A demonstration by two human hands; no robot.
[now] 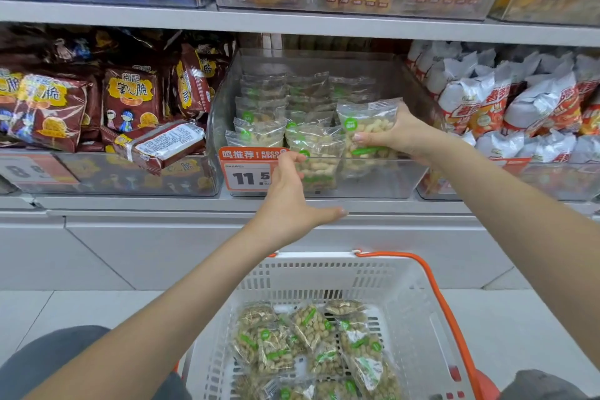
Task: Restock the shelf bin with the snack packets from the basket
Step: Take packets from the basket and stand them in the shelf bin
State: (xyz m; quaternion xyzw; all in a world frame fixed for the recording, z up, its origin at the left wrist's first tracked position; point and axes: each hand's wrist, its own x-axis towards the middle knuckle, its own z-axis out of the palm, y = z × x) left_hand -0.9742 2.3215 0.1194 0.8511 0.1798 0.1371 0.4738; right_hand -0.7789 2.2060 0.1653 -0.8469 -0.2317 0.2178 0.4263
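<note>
Bright, even light from overhead fills the aisle, with only soft, faint shadows. Around the right hand (394, 135) gripping a peanut packet (367, 130), the clear bin (383, 178) carries hazy reflections that dull the packets behind that grip. Above it the shelves bow from wide-angle distortion. Far left of it, corner packaging smears slightly; focus is otherwise sharp.

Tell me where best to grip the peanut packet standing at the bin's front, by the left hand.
Probably its sealed top edge, from above. The packet stands upright behind the bin's front wall, so only its top is clear; the left hand hovers before it.
</note>
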